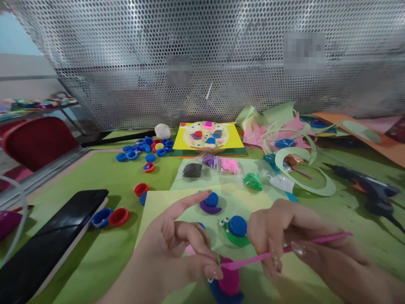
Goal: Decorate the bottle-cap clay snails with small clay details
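Observation:
My right hand [284, 240] is closed round a thin pink modelling tool [332, 238]. The tool's flat tip touches the magenta bottle-cap shell [229, 276] of a clay snail with a blue body [226, 295]. Over that snail's head, my left hand [180, 245] pinches a thin green strand [218, 259] between thumb and fingers, its index finger stretched out. Beyond my hands lie a snail with a green body [236, 239] and blue cap, and one with a purple body [210, 207] and blue cap. Another snail is mostly hidden behind my left hand.
A black phone [53, 240] lies at left, near red and blue bottle caps [118, 217]. Bagged clay, such as a green lump [253, 181], sits mid-table. Behind it is a yellow card [180, 141] with finished snails. A glue gun [370, 185] and paper scraps [281, 126] lie right.

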Demonstrator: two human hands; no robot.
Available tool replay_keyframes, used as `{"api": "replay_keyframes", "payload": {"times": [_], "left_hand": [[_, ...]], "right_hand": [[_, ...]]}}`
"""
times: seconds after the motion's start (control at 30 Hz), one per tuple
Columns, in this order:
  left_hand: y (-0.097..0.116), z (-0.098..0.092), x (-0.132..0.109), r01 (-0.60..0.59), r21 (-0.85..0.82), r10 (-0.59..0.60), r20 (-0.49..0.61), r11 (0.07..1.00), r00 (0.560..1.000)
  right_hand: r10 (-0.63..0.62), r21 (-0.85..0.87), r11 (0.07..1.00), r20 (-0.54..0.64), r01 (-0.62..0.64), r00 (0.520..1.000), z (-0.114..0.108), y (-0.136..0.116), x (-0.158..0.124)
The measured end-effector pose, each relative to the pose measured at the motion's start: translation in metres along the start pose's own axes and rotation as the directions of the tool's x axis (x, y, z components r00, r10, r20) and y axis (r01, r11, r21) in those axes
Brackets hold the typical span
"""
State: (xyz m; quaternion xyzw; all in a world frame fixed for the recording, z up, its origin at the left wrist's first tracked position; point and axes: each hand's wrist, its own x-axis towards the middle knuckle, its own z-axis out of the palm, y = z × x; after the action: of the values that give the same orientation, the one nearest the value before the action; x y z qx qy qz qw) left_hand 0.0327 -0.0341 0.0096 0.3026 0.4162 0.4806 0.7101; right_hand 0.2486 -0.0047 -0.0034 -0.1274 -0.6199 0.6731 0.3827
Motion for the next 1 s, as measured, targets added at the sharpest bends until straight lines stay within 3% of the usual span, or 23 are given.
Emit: {"api": "replay_keyframes", "payload": {"times": [0.07, 0.2, 0.4, 0.73, 1.0], "left_hand": [[0.000, 0.000, -0.001, 0.008, -0.004, -0.008, 0.001, 1.000, 1.000], [0.001, -0.004, 0.001, 0.011, 0.077, -0.013, 0.022, 0.997, 1.000], [-0.001, -0.015, 0.003, 0.019, 0.093, -0.034, 0.163, 0.995, 0.986], [-0.003, -0.006, -0.001, 0.036, 0.051, -0.038, 0.033, 0.998, 0.999], [-0.001, -0.003, -0.001, 0.133, -0.005, -0.133, 0.036, 0.991, 0.991]], "right_hand": [[-0.040, 0.054, 0.998, 0.097, 0.035, 0.995, -0.002, 0.001, 0.001], [0.048, 0.056, 0.997, -0.052, -0.046, 0.997, 0.002, 0.000, 0.000], [0.051, 0.139, 0.989, -0.057, -0.043, 0.997, 0.006, -0.002, 0.002], [0.105, 0.235, 0.968, -0.056, -0.089, 0.993, 0.006, -0.002, 0.005], [0.147, 0.303, 0.946, -0.073, -0.119, 0.986, 0.006, 0.000, 0.011]]}}
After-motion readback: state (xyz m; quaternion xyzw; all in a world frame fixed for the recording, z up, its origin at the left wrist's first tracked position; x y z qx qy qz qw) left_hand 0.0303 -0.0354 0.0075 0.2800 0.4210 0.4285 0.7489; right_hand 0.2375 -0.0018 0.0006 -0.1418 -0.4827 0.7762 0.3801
